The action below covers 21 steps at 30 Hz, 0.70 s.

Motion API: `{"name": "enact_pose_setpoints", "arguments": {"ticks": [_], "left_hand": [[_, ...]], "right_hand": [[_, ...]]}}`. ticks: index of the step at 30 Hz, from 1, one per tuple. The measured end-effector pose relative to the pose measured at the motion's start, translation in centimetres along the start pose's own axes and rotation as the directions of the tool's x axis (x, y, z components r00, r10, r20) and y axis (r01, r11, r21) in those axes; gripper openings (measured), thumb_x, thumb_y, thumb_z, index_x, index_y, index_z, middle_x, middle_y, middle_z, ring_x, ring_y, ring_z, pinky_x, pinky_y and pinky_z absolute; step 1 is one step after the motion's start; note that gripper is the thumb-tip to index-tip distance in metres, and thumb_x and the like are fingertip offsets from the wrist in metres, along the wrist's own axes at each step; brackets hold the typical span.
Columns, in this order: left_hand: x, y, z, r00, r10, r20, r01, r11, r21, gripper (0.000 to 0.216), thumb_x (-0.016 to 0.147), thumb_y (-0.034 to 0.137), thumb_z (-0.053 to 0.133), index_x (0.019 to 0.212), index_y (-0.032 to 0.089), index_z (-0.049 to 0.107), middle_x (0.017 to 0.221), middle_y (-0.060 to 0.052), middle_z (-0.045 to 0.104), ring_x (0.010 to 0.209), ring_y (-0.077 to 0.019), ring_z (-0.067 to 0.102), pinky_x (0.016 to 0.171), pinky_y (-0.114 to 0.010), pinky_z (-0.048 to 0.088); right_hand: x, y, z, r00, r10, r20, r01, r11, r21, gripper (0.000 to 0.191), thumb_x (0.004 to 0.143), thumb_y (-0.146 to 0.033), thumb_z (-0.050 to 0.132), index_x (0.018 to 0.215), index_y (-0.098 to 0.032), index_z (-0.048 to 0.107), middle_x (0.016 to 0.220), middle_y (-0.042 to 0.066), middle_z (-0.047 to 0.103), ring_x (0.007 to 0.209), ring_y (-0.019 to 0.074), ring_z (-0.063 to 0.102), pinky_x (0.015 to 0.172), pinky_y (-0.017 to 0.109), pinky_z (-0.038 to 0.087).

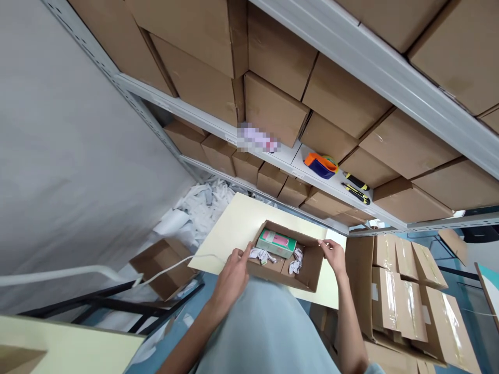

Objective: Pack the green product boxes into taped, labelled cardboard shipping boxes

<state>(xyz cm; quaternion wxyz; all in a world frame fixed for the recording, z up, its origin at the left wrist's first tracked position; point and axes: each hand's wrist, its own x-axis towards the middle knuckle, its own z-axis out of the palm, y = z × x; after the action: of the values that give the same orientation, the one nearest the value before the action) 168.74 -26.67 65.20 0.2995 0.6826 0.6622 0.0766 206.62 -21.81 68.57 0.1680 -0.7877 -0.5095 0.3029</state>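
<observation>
An open cardboard box [312, 275] sits on a pale yellow tabletop [230, 223] in front of me. Inside it lies a green and white carton [276, 243] with a pink picture, beside crumpled paper [263, 255] and a second paper wad [296, 261]. My left hand [236, 272] is closed on the box's left rim, its index finger along the edge. At the far right corner, my right hand [333, 254] pinches the rim between thumb and fingers. The lower fingers of the left hand are partly hidden.
Shelves of cardboard boxes [273, 104] rise ahead. On one ledge lie an orange and blue tape dispenser [322, 165] and two utility knives [355, 187]. Taped boxes [405, 301] stack at right; scrap paper [195, 208] and an open box [163, 267] lie left. A white cable [171, 267] crosses there.
</observation>
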Motion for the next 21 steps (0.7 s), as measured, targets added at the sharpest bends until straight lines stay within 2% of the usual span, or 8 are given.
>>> {"name": "enact_pose_setpoints", "arguments": {"ticks": [3, 5, 9, 12, 15, 17, 19, 21], "left_hand": [[-0.3, 1.7, 0.0, 1.000, 0.027, 0.005, -0.027, 0.999, 0.034, 0.059, 0.105, 0.018, 0.040, 0.162, 0.023, 0.055, 0.120, -0.012, 0.064, 0.110, -0.0275, 0.067, 0.100, -0.037, 0.056], [-0.3, 3.0, 0.0, 0.996, 0.076, 0.042, -0.078, 0.996, 0.046, 0.051, 0.111, 0.031, 0.041, 0.157, 0.025, 0.062, 0.117, -0.012, 0.068, 0.106, -0.0272, 0.069, 0.096, -0.037, 0.056], [0.3, 4.9, -0.1, 0.978, 0.128, 0.165, -0.139, 0.989, 0.053, 0.038, 0.110, 0.047, 0.052, 0.130, 0.029, 0.079, 0.111, -0.011, 0.076, 0.104, -0.0271, 0.073, 0.096, -0.037, 0.055], [1.0, 5.3, -0.3, 0.973, 0.114, 0.201, -0.126, 0.991, 0.047, 0.032, 0.104, 0.053, 0.065, 0.121, 0.031, 0.081, 0.110, -0.010, 0.081, 0.109, -0.0280, 0.075, 0.098, -0.035, 0.054], [1.6, 5.4, -0.1, 0.969, 0.084, 0.231, -0.102, 0.993, 0.066, 0.037, 0.101, 0.056, 0.069, 0.126, 0.031, 0.080, 0.117, -0.010, 0.082, 0.118, -0.0294, 0.075, 0.102, -0.034, 0.054], [1.7, 5.5, 0.2, 0.963, 0.060, 0.264, -0.083, 0.993, 0.079, 0.044, 0.101, 0.058, 0.068, 0.134, 0.031, 0.077, 0.128, -0.010, 0.082, 0.128, -0.0306, 0.072, 0.108, -0.035, 0.053], [1.5, 5.3, 0.5, 0.957, 0.029, 0.290, -0.053, 0.996, 0.073, 0.053, 0.101, 0.060, 0.067, 0.145, 0.031, 0.071, 0.143, -0.010, 0.077, 0.138, -0.0308, 0.068, 0.114, -0.035, 0.051], [1.2, 5.1, 0.8, 0.955, -0.004, 0.296, -0.013, 0.998, 0.055, 0.063, 0.100, 0.061, 0.068, 0.155, 0.029, 0.064, 0.155, -0.010, 0.070, 0.145, -0.0307, 0.064, 0.119, -0.036, 0.048]], "right_hand": [[0.4, 0.1, 1.0, 0.996, 0.012, -0.090, -0.012, 1.000, 0.008, 0.088, 0.088, -0.091, 0.055, 0.119, -0.014, 0.081, 0.075, 0.006, 0.074, 0.074, 0.0287, 0.074, 0.075, 0.035, 0.050], [0.5, 0.2, 1.8, 0.994, 0.025, -0.109, -0.022, 0.999, 0.030, 0.085, 0.091, -0.084, 0.059, 0.135, -0.013, 0.075, 0.078, 0.005, 0.075, 0.075, 0.0279, 0.075, 0.075, 0.035, 0.053], [0.1, 1.1, 2.1, 0.997, 0.069, 0.034, -0.075, 0.970, 0.230, 0.095, 0.090, -0.077, 0.067, 0.158, -0.012, 0.056, 0.071, -0.004, 0.067, 0.071, 0.0239, 0.072, 0.067, 0.034, 0.059], [-0.5, 2.8, 0.8, 0.986, 0.037, 0.164, -0.108, 0.886, 0.451, 0.097, 0.084, -0.077, 0.072, 0.154, -0.011, 0.059, 0.072, -0.003, 0.066, 0.080, 0.0239, 0.072, 0.071, 0.035, 0.063], [-1.0, 4.7, -0.6, 0.969, -0.021, 0.248, -0.135, 0.793, 0.594, 0.085, 0.080, -0.070, 0.081, 0.144, -0.016, 0.068, 0.086, 0.002, 0.073, 0.091, 0.0247, 0.074, 0.078, 0.037, 0.063], [-1.4, 5.6, -0.7, 0.955, -0.048, 0.293, -0.156, 0.760, 0.631, 0.080, 0.077, -0.063, 0.087, 0.140, -0.019, 0.069, 0.091, 0.003, 0.075, 0.090, 0.0228, 0.074, 0.077, 0.035, 0.062], [-1.8, 5.9, 0.2, 0.957, -0.033, 0.289, -0.169, 0.744, 0.646, 0.077, 0.074, -0.060, 0.089, 0.136, -0.019, 0.070, 0.089, 0.001, 0.073, 0.084, 0.0200, 0.071, 0.073, 0.033, 0.060], [-2.0, 5.7, 1.5, 0.977, 0.015, 0.212, -0.154, 0.737, 0.658, 0.070, 0.076, -0.063, 0.087, 0.127, -0.019, 0.072, 0.084, -0.001, 0.071, 0.080, 0.0184, 0.068, 0.070, 0.031, 0.060]]}}
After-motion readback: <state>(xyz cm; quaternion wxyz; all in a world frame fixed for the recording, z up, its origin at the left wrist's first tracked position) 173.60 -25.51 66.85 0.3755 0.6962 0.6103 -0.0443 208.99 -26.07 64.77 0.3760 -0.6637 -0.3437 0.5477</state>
